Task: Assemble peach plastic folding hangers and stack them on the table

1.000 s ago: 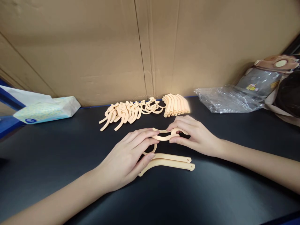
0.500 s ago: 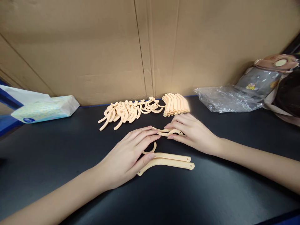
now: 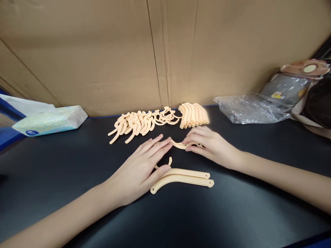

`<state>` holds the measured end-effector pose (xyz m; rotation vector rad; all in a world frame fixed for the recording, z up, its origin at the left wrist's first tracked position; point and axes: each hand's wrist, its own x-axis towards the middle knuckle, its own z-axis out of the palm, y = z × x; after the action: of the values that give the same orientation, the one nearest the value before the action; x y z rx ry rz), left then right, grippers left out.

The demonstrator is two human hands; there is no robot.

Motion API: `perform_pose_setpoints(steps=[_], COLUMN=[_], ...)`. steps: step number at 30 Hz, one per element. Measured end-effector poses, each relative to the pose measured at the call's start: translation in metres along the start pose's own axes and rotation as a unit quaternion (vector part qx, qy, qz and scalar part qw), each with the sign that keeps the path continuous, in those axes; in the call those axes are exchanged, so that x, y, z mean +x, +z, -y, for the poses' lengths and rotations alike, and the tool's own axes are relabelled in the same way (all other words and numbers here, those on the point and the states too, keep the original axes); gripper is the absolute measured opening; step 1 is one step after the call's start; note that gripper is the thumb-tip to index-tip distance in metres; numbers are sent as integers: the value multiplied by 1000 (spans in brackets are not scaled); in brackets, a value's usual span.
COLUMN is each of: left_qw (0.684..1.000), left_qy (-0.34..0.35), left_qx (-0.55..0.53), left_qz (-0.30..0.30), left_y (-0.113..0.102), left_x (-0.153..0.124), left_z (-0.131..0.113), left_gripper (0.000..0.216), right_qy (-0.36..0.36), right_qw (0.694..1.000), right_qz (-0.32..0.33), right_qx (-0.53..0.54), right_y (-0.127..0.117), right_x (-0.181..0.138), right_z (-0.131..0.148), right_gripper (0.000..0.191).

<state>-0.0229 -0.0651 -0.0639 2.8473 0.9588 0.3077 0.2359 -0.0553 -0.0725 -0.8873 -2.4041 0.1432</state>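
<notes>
My right hand (image 3: 210, 148) is closed, thumb and fingers pinching a cream curved piece with a ring-shaped end (image 3: 179, 145) just above the black table. The far tip of that piece meets the fingertips of my left hand (image 3: 144, 165), whose fingers are stretched out. Under my left hand a small hook-shaped piece (image 3: 170, 161) is partly hidden. Two long cream strips (image 3: 187, 179) with holes near their ends lie side by side below, the left thumb over the upper one.
Along the cardboard wall (image 3: 103, 55) lie a heap of curved cream pieces (image 3: 134, 124), some ring-shaped pieces (image 3: 167, 116) and a stacked row of strips (image 3: 193, 115). A tissue pack (image 3: 57, 120) is on the left; a clear plastic bag (image 3: 253, 110) and a bottle (image 3: 289, 84) are on the right.
My left hand has shifted slightly left and its fingers have spread a little. The piece in my right hand has turned slightly, its ring end now more covered by the fingers.
</notes>
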Motion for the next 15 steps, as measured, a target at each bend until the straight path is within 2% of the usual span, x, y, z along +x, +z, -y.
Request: perform_pose_setpoints(steps=[4,7,11,15], left_qw=[1000,999,999,1000], left_qy=[-11,-16,-23,-11], left_qx=[-19,-29,-30,-26], left_qz=[-5,-9,-15,-14], left_y=[-1,-1,-2,-1], left_x=[0,0,-1,-2], left_z=[1,0,-1,0], left_gripper=[49,47,46,47], right_qy=[9,3,2,14], right_qw=[1000,1000,998,996], right_qz=[-16,-19,2,69], right_qx=[26,-14,-64,-50], right_y=[2,0,-12,-26], right_x=[0,0,-1,-3], right_z=[-2,-3,-8,-19], right_gripper=[7,12,30,50])
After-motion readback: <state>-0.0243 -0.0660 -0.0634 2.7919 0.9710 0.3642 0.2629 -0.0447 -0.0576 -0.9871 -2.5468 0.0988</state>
